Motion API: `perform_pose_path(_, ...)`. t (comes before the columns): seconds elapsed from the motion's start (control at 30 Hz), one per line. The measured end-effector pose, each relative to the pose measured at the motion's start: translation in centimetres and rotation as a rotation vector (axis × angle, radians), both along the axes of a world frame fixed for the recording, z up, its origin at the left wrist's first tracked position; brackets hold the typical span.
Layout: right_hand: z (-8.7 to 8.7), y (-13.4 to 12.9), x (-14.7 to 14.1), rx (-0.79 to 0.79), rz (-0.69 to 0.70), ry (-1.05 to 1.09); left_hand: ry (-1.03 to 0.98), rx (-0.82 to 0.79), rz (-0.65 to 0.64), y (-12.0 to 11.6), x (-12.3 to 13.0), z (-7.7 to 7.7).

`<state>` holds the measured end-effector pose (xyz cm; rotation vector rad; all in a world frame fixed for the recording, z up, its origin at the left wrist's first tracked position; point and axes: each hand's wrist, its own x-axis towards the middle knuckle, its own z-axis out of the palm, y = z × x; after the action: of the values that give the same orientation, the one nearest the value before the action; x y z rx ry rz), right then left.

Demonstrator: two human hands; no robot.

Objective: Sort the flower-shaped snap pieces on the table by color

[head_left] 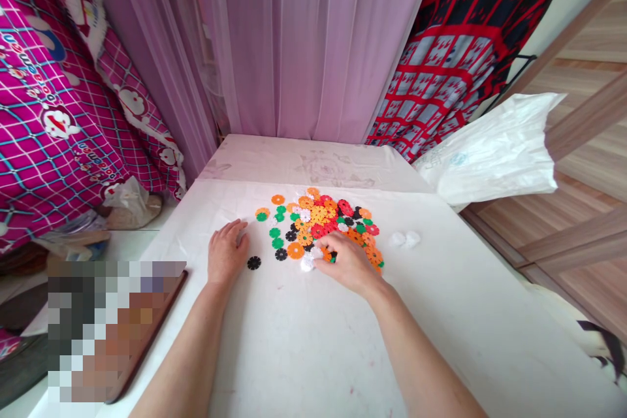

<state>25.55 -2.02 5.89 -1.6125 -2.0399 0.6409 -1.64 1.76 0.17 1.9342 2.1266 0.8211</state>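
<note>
A pile of plastic snowflake discs (pixel 323 214) in orange, red, green, black and white lies in the middle of the table. At its near edge my right hand (pixel 345 262) pinches a white snowflake disc (pixel 316 253) between thumb and fingers. Another white disc (pixel 307 264) lies just beneath it, partly overlapped. My left hand (pixel 226 249) rests on the tabletop left of the pile, fingers loosely spread and holding nothing visible. Beside its thumb is a lone black disc (pixel 253 263). Several green discs (pixel 275 233) lie between that hand and the pile.
A few white discs (pixel 405 239) sit apart on the right of the white-covered table (pixel 304 346). A white plastic bag (pixel 494 150) stands at the right edge. A blurred-out flat object (pixel 132 333) lies at the left edge. Purple curtains (pixel 313 46) hang behind.
</note>
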Motion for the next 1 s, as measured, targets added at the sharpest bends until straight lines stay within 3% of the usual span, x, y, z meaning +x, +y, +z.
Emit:
perform_pose_path(0.17, 0.43, -0.4, -1.08, -0.033, 0.01, -0.089, 0.0, 0.006, 0.0, 0.04, -0.04, -0.11)
perform_pose_path(0.4, -0.44, -0.27, -1.23, -0.022, 0.031, -0.127, -0.007, 0.024, -0.003, 0.04, -0.06, -0.13)
perform_pose_path(0.73, 0.26, 0.38, -0.91, -0.012, 0.251, -0.177, -0.009, 0.026, -0.002, 0.11, -0.09, -0.25)
perform_pose_path(1.0, 0.25, 0.34, -0.95, -0.023, 0.236, -0.188, -0.007, 0.029, 0.001, 0.11, -0.14, -0.31)
